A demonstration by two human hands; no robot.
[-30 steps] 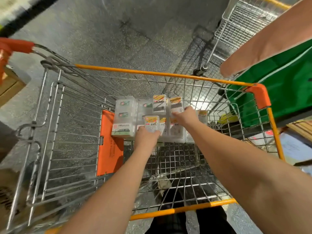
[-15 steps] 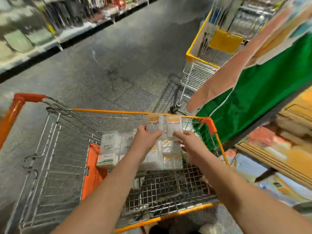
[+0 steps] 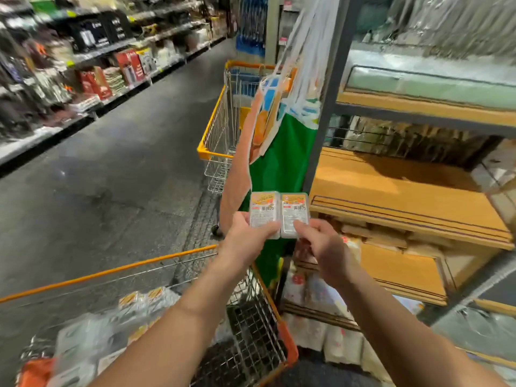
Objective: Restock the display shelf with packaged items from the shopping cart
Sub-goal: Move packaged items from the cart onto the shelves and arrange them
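Two clear packs with orange and white labels sit side by side in the air above the cart's far right corner. My left hand (image 3: 247,237) grips the left pack (image 3: 264,210) from below. My right hand (image 3: 321,243) pinches the right pack (image 3: 294,213) at its lower edge. The shopping cart (image 3: 268,328), wire with orange rim, is at lower left with several more packs (image 3: 111,336) lying blurred inside. The display shelf (image 3: 391,196), bare wooden boards in a grey metal frame, stands just right of the packs.
Another person in a green apron (image 3: 282,163) stands directly beyond the packs, an arm hanging down. A second yellow-rimmed cart (image 3: 220,129) stands behind them. Stocked shelves (image 3: 83,65) line the left of the dark aisle floor. Packaged goods fill the lowest shelf at right.
Both hands have lifted the two packs out of the cart and carried them up and to the right, toward the wooden shelf. The view has swung up from the cart.
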